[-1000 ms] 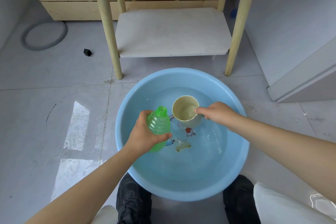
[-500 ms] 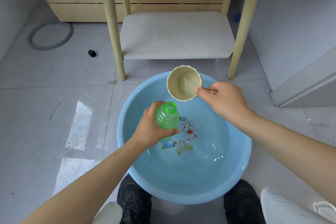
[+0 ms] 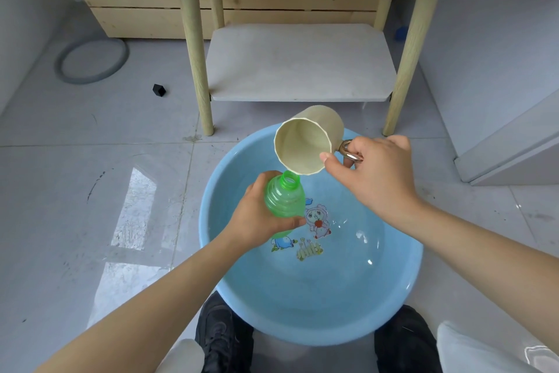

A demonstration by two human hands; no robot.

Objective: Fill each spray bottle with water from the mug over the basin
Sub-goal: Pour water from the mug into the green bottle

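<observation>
A light blue basin [image 3: 402, 297] with water and cartoon stickers on its bottom sits on the floor between my feet. My left hand [image 3: 257, 221] grips a green ribbed bottle [image 3: 284, 198] with no cap, held upright over the basin. My right hand [image 3: 375, 173] holds a cream mug [image 3: 305, 142] by its metal handle. The mug is tipped hard toward me, its lower rim just above the bottle's open neck. No pouring stream is clearly visible.
A small table with pale wooden legs [image 3: 195, 55] and a low white shelf [image 3: 299, 64] stands just behind the basin. A grey hose ring [image 3: 90, 62] and a small black object [image 3: 159, 90] lie on the tiled floor at left. A white cabinet [image 3: 514, 145] is at right.
My right hand lifted the mug out of the basin water, raised it and tipped it over the bottle's neck. My left hand raised the bottle a little.
</observation>
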